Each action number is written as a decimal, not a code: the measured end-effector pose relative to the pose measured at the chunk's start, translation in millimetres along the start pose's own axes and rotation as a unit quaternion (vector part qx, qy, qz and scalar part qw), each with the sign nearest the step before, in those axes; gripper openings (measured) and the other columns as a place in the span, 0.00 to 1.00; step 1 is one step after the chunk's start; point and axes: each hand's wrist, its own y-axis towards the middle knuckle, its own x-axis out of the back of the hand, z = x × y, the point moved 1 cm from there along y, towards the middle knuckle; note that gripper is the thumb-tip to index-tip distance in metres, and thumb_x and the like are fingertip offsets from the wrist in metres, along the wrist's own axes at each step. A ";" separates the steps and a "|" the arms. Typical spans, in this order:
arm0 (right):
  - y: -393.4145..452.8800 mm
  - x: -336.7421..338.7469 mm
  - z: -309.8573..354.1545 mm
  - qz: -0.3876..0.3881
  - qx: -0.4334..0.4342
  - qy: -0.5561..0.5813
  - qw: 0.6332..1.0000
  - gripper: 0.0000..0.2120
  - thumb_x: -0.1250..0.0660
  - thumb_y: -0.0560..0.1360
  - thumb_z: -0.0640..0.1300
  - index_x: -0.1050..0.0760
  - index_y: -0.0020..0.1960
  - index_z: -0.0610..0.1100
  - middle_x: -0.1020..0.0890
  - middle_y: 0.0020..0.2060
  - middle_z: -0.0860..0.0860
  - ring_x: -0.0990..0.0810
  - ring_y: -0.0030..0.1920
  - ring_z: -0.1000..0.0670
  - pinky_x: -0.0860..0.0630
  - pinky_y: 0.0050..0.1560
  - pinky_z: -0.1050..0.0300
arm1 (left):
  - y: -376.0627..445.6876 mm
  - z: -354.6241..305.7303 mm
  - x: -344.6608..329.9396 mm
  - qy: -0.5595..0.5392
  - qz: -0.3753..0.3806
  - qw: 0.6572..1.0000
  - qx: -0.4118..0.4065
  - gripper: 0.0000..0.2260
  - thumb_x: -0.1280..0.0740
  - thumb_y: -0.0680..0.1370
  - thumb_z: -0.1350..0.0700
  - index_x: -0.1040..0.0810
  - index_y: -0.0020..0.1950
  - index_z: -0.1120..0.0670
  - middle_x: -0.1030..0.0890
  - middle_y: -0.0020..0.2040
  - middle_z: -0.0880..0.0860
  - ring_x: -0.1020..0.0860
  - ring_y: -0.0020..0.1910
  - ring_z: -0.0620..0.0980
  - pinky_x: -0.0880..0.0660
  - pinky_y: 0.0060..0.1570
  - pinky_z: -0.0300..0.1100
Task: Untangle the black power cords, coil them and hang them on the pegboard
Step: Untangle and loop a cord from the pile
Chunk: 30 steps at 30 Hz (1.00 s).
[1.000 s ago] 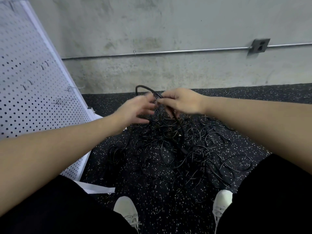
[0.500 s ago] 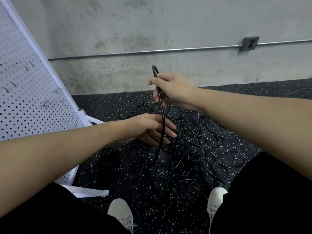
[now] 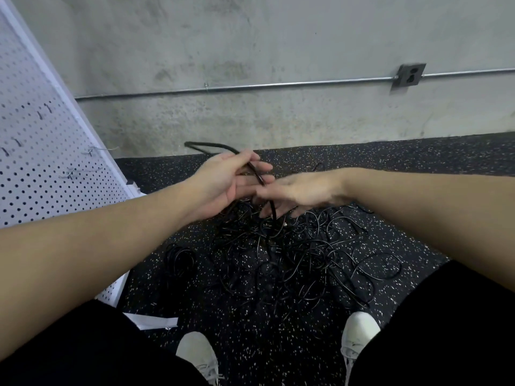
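Above the speckled black floor [image 3: 418, 162], the head view showed both forearms reaching forward over a tangle of black power cords [image 3: 292, 260]. The left hand [image 3: 228, 176] was turned palm up, its thumb and fingers curled round one cord [image 3: 211, 146] whose doubled-over loop stuck out to the left past the hand, toward the wall. From that grip the cord ran down across the left fingers and dropped into the heap. The right hand [image 3: 301, 193] lay just beside the left, palm down, fingers spread and loosely extended; its fingertips touched the hanging stretch of the cord, though whether they pinched it could not be told through the blur. The remaining cords sprawled on the floor between the person's two white shoes [image 3: 198, 355] and the concrete wall [image 3: 278, 51], with a small separate coil [image 3: 181, 257] lying to the left of the heap. A white pegboard [image 3: 41, 162] with a few metal hooks [image 3: 92, 150] leaned at the left edge, no cord on it.
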 end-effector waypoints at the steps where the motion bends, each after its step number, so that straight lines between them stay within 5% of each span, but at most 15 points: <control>1: 0.3 -2.0 -5.1 0.024 -0.005 -0.050 0.998 0.23 0.41 0.80 0.66 0.25 0.69 0.56 0.19 0.61 0.61 0.21 0.61 0.58 0.27 0.70 0.45 | 2.3 -2.0 1.8 -0.029 -0.010 1.000 -0.006 0.09 0.42 0.87 0.55 0.26 0.54 0.57 0.13 0.47 0.56 0.13 0.45 0.54 0.16 0.40 0.43; 3: 1.3 -4.5 -11.3 0.024 0.008 -0.118 0.993 0.12 0.39 0.83 0.58 0.20 0.60 0.56 0.17 0.57 0.61 0.20 0.58 0.58 0.27 0.67 0.50 | 5.9 -4.4 5.0 -0.068 -0.033 0.997 -0.021 0.10 0.44 0.87 0.54 0.26 0.52 0.56 0.13 0.47 0.55 0.13 0.47 0.53 0.16 0.40 0.42; 6: 2.4 -1.0 -11.0 -0.066 0.038 -0.118 0.990 0.11 0.41 0.85 0.49 0.20 0.56 0.47 0.15 0.54 0.51 0.16 0.56 0.52 0.22 0.63 0.54 | 11.0 -3.7 13.0 -0.066 -0.063 0.995 -0.031 0.13 0.43 0.87 0.48 0.23 0.52 0.54 0.13 0.53 0.55 0.14 0.54 0.55 0.16 0.47 0.48; 11: 4.3 11.1 1.6 -0.193 0.098 0.036 0.976 0.08 0.40 0.85 0.43 0.25 0.58 0.40 0.14 0.50 0.41 0.14 0.46 0.45 0.17 0.53 0.54 | 11.8 13.4 10.6 0.174 -0.019 0.985 0.003 0.19 0.33 0.80 0.40 0.24 0.66 0.48 0.18 0.64 0.49 0.19 0.61 0.47 0.22 0.61 0.50; 15: 1.4 15.3 16.7 -0.247 0.149 0.001 0.957 0.07 0.37 0.84 0.44 0.22 0.53 0.43 0.14 0.44 0.45 0.16 0.40 0.49 0.19 0.44 0.60 | 12.1 38.3 -2.5 0.344 0.036 0.938 0.017 0.12 0.26 0.78 0.49 0.22 0.59 0.45 0.18 0.56 0.44 0.21 0.57 0.41 0.23 0.60 0.45; 19: 2.8 18.6 19.5 -0.281 0.171 -0.004 0.944 0.06 0.36 0.83 0.46 0.20 0.52 0.47 0.14 0.43 0.50 0.15 0.43 0.54 0.22 0.45 0.62 | 22.9 44.3 -4.1 0.293 0.005 0.956 0.026 0.04 0.30 0.82 0.55 0.18 0.55 0.51 0.13 0.52 0.53 0.17 0.53 0.47 0.19 0.57 0.46; 23: 0.2 20.1 11.9 -0.259 0.167 0.052 0.950 0.17 0.33 0.81 0.48 0.26 0.69 0.47 0.16 0.45 0.53 0.18 0.39 0.60 0.24 0.42 0.67 | 25.9 37.0 -10.3 0.226 -0.013 0.974 0.017 0.05 0.35 0.84 0.58 0.21 0.58 0.53 0.15 0.55 0.56 0.15 0.51 0.50 0.17 0.49 0.42; 27: -3.4 26.0 -3.4 -0.223 0.117 0.036 0.967 0.34 0.31 0.79 0.54 0.43 0.80 0.53 0.28 0.72 0.54 0.26 0.67 0.56 0.30 0.67 0.56 | 25.1 26.8 -11.3 0.174 -0.043 0.984 -0.008 0.08 0.36 0.85 0.60 0.20 0.61 0.55 0.16 0.57 0.58 0.16 0.50 0.53 0.16 0.47 0.41; 30: -6.3 23.6 -20.5 -0.138 0.027 -0.054 0.989 0.36 0.29 0.77 0.54 0.43 0.79 0.52 0.25 0.68 0.51 0.24 0.66 0.51 0.30 0.71 0.51 | 22.9 21.2 -12.6 0.125 -0.044 0.991 -0.029 0.10 0.37 0.85 0.61 0.23 0.66 0.55 0.15 0.55 0.58 0.14 0.47 0.52 0.17 0.45 0.39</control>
